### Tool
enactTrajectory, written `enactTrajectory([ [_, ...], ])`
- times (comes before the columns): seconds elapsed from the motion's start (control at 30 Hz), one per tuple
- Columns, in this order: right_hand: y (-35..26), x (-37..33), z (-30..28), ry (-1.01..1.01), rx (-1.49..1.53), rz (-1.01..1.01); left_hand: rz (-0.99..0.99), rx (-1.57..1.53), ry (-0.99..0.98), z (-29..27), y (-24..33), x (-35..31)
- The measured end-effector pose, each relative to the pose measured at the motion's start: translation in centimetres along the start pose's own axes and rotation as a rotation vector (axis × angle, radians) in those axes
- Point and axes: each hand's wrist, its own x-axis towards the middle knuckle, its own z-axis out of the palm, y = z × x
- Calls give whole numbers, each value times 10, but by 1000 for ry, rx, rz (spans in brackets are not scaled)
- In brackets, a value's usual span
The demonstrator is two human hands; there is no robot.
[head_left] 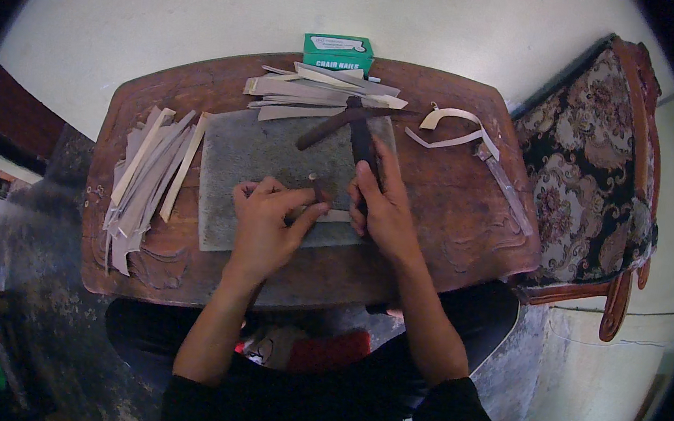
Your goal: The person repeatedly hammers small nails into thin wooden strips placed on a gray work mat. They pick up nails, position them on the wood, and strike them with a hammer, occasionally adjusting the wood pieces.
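Note:
My left hand [270, 209] pinches a short dark rod-like punch [315, 183] with a pale, flat top, holding it over the grey slab [239, 151]. Under the fingers lies a pale strip [336, 216], partly covered by the left hand. My right hand [385, 206] is wrapped round the dark handle of a hammer [362, 141]. The hammer's head is raised beyond the punch and apart from it. What the punch's lower end touches is hidden by my fingers.
The slab lies on a carved wooden table [463, 220]. Grey and cream strips form a left pile [150, 172] and a far pile [307, 89]. A green box [338, 51] stands by the wall. Curled strips [458, 125] lie right, beside an upholstered chair [586, 167].

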Motion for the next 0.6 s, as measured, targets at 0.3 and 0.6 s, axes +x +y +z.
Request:
enactTrajectory([
  [0.3, 1, 2, -3, -48, 11, -2, -52, 46, -30, 1, -1, 2],
  [0.6, 4, 3, 1, 1, 8, -7, -72, -79, 72, 11, -9, -6],
])
